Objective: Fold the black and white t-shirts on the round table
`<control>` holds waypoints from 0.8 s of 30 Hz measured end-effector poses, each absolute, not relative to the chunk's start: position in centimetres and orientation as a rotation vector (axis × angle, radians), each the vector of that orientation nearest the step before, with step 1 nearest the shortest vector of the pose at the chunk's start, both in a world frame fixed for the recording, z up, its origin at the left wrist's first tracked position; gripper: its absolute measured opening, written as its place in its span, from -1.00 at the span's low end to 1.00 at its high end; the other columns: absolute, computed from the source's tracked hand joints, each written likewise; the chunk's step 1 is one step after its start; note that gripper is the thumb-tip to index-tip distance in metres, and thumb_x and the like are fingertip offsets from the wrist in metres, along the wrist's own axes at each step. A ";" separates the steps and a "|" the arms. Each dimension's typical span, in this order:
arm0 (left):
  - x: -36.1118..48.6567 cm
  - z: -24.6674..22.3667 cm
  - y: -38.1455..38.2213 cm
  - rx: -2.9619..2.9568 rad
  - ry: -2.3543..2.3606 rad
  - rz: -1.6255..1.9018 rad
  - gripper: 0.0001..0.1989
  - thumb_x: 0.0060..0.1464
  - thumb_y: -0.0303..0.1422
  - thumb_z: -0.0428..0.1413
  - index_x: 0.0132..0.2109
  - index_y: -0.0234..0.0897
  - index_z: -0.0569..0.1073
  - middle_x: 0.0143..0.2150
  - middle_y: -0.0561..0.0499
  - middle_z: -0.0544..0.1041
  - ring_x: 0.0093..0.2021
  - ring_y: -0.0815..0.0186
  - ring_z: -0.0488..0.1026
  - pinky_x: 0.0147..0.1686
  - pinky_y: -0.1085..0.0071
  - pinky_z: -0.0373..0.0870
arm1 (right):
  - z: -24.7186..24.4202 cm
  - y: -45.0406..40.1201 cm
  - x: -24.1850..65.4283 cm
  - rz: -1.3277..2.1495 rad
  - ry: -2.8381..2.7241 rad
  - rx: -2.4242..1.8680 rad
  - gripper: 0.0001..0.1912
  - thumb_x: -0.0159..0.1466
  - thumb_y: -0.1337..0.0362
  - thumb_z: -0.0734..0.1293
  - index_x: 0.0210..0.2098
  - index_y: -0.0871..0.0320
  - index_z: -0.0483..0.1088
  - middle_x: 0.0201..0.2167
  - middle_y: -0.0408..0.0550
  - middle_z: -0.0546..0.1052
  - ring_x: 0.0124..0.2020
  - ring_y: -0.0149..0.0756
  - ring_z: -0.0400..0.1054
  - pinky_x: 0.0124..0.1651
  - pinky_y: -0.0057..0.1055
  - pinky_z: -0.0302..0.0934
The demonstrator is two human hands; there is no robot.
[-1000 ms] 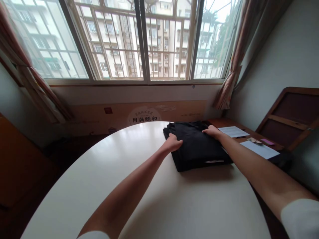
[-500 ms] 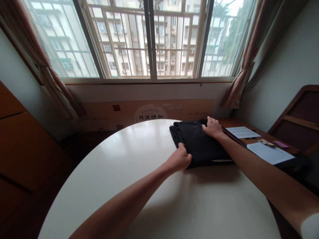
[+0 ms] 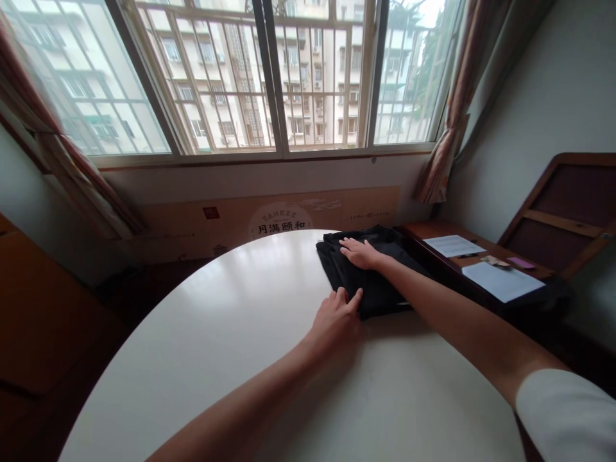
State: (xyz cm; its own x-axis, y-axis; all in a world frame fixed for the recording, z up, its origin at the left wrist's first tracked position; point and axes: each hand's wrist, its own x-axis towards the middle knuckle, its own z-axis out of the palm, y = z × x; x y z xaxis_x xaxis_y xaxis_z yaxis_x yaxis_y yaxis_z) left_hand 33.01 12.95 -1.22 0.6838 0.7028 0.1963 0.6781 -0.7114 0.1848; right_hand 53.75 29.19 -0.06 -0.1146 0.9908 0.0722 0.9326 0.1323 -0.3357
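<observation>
A folded black cloth item (image 3: 385, 289) lies near the far right edge of the round white table (image 3: 231, 321). My right hand (image 3: 360, 253) rests on top of it, palm down with the fingers spread, towards its left part. At the near left corner of the cloth is my left hand (image 3: 337, 314), its thumb and fingers apart, the fingertips at the fabric's edge. The undersides of both hands are hidden.
Right of the table stands a brown wooden surface (image 3: 414, 232) with papers (image 3: 503, 280), a pink item (image 3: 521, 263) and a pen. A folded wooden chair or frame (image 3: 561, 218) leans behind it. Windows and curtains are at the back.
My right hand has moved left from the cloth's far edge and now lies flat on it. My left hand has loosened from its closed grip on the corner. The camera view has shifted.
</observation>
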 end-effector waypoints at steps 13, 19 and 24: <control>33.1 -2.1 12.8 2.865 1.209 0.359 -0.30 0.26 -0.37 0.04 0.51 -0.36 0.22 0.17 -0.28 0.43 0.06 -0.01 0.44 0.09 0.08 0.44 | 1.3 28.2 60.7 0.140 -1.805 -2.257 -0.26 0.56 0.03 -0.05 0.60 0.28 -0.18 0.61 0.24 -0.22 0.62 0.02 -0.37 0.52 0.30 -0.46; 32.9 -2.4 12.9 2.905 1.196 0.401 -0.33 0.30 -0.34 0.02 0.50 -0.36 0.23 0.15 -0.28 0.43 0.05 0.00 0.43 0.06 0.09 0.45 | 0.4 26.8 52.3 0.214 -2.436 -1.739 -0.31 0.55 -0.03 0.03 0.56 0.14 0.05 0.60 0.07 -0.08 0.62 -0.02 -0.29 0.52 0.29 -0.48; 33.2 -2.3 12.5 2.910 1.204 0.381 -0.34 0.31 -0.33 0.00 0.50 -0.36 0.21 0.13 -0.29 0.44 0.04 -0.02 0.44 0.03 0.07 0.47 | 0.3 25.5 48.3 0.240 -2.482 -1.704 -0.39 0.58 0.09 0.00 0.52 0.18 0.13 0.58 0.15 0.00 0.61 0.01 -0.24 0.50 0.37 -0.49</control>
